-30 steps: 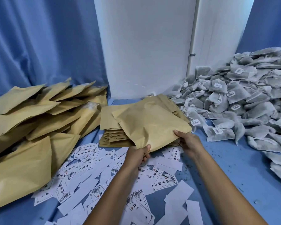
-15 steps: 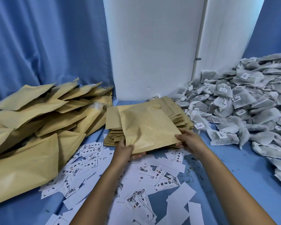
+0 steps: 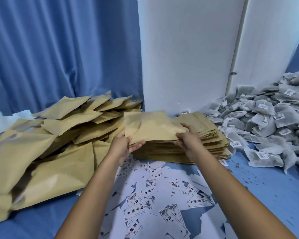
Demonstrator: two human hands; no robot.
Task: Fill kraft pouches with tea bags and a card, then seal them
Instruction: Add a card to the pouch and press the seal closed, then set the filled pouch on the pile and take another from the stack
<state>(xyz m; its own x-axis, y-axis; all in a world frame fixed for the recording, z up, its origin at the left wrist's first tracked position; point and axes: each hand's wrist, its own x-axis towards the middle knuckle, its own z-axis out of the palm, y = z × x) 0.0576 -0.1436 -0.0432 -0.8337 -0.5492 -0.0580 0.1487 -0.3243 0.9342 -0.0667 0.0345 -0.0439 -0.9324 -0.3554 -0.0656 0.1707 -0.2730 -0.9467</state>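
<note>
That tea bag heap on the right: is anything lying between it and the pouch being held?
Nothing visible blocks it. Both hands, left hand and right hand, grip the kraft pouch over the flat pouch stack. The tea bag pile begins right beside that stack, with only blue cloth nearby.

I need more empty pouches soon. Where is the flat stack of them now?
In the head view, the flat stack lies centre, behind the scattered cards, between the filled pouches on the left and the tea bags on the right.

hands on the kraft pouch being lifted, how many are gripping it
2. The left hand grips the near left corner of the flat brown kraft paper pouch; the right hand pinches its near right edge, above the stack of empty pouches.
</note>
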